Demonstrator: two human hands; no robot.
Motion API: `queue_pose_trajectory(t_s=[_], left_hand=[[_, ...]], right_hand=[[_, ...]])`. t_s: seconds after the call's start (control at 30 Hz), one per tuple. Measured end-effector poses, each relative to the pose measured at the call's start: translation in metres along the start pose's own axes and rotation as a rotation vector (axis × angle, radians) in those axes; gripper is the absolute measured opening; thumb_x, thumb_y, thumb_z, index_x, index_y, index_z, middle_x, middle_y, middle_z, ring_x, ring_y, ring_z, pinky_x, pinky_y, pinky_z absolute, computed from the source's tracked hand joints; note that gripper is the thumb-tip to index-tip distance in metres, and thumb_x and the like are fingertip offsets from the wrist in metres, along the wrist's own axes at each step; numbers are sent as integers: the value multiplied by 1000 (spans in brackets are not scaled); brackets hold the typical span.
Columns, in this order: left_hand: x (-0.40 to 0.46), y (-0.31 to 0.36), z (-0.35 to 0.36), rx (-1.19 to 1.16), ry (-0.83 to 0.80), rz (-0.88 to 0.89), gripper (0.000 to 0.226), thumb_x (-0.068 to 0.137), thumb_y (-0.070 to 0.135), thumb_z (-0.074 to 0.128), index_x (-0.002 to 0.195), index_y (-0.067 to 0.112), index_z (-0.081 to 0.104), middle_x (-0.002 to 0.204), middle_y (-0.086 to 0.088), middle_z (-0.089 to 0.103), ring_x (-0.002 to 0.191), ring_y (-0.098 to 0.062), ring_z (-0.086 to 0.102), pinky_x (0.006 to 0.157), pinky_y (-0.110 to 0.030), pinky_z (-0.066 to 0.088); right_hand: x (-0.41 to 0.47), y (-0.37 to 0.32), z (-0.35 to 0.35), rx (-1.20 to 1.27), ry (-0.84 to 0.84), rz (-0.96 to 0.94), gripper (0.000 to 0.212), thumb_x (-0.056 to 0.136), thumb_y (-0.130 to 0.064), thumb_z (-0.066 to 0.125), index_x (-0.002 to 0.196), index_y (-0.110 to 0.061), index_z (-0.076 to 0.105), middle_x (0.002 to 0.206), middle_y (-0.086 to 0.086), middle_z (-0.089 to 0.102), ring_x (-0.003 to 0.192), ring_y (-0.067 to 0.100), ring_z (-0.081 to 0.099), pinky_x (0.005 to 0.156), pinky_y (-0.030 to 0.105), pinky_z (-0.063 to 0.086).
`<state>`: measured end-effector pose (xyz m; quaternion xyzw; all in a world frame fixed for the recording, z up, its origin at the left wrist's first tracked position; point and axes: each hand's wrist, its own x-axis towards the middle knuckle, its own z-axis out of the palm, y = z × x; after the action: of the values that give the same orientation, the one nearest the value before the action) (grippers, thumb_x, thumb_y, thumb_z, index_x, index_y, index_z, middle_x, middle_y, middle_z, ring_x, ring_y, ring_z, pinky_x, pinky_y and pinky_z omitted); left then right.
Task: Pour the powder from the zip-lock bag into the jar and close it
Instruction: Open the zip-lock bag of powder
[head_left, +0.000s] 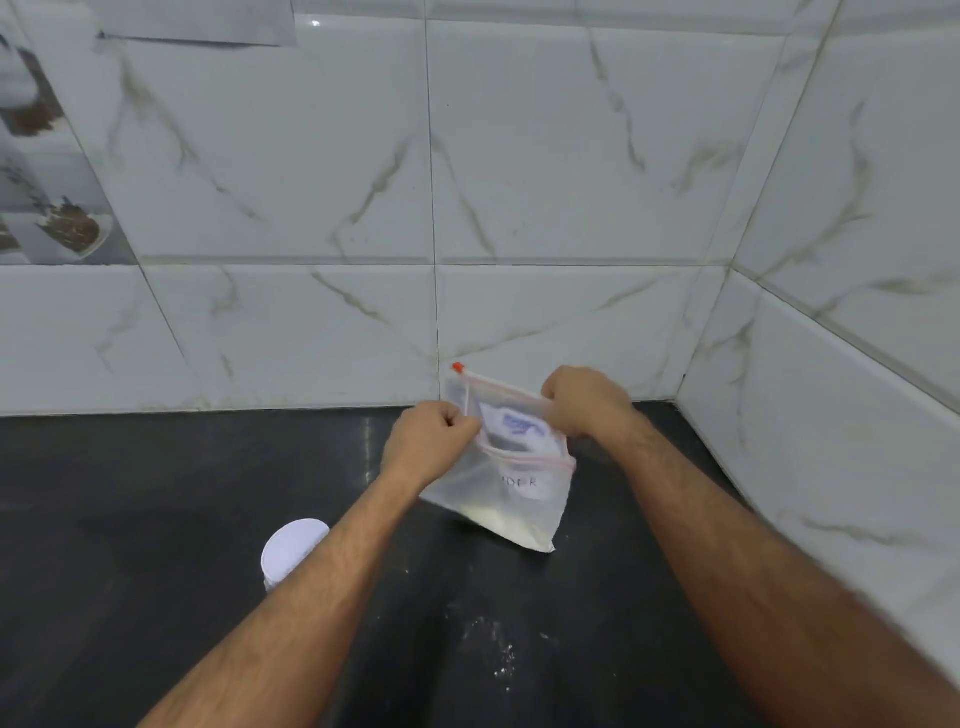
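At the centre of the frame, just below the tiled wall, a clear plastic zip-lock bag (511, 491) with a pink seal strip and an orange slider stands on the dark worktop (156, 493). Its mouth is pulled apart; white powder lies along its bottom edge, and a label with partly legible letters shows on its front. The left hand (428, 441) has its grip curled tight, pinching the near-left edge of the bag's mouth — the right hand (584, 400) likewise pinches the far-right edge of the opening, fingers folded over the seal strip. Lower left of the bag, half hidden behind the left forearm, stands a white-lidded jar (291, 551), well apart from the bag. A scatter of white powder (498, 654) dusts the worktop at the lower centre. White marbled wall tiles (571, 182) fill the upper frame.
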<state>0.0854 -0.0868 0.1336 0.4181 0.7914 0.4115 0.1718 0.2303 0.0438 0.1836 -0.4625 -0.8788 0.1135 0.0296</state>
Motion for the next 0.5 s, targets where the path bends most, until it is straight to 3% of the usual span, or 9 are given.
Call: queue_pose_trajectory(t_s=[0.1,0.23,0.3,0.5], left_hand=[[5,5,-20,305,81,-51,34,79,37,57,53,17,48,50,3,49,51,-18,45,49,-25,32],[16,17,-29,362,52,-70,36,80,39,57,54,15,50,52,1,49,57,-23,48,51,-27,34],[20,25,-30,357,24,-60,40,81,39,57,51,14,47,52,0,49,59,-25,50,52,-27,34],[28,54,-23,373,-53,-29,35,80,34,57,53,15,48,54,0,47,58,-23,46,51,-26,32]], right_hand=[[9,17,-15,8,127,166,18,82,-6,56,90,-15,69,88,2,63,86,28,62,69,30,44],[16,25,-21,309,-20,167,17,75,0,52,68,-12,62,60,3,64,56,23,55,53,24,43],[12,29,-24,481,-55,157,20,77,3,51,70,-10,65,50,3,61,42,16,47,44,19,37],[3,49,-18,545,85,168,19,81,-1,58,85,-11,73,52,0,65,43,15,51,45,24,41]])
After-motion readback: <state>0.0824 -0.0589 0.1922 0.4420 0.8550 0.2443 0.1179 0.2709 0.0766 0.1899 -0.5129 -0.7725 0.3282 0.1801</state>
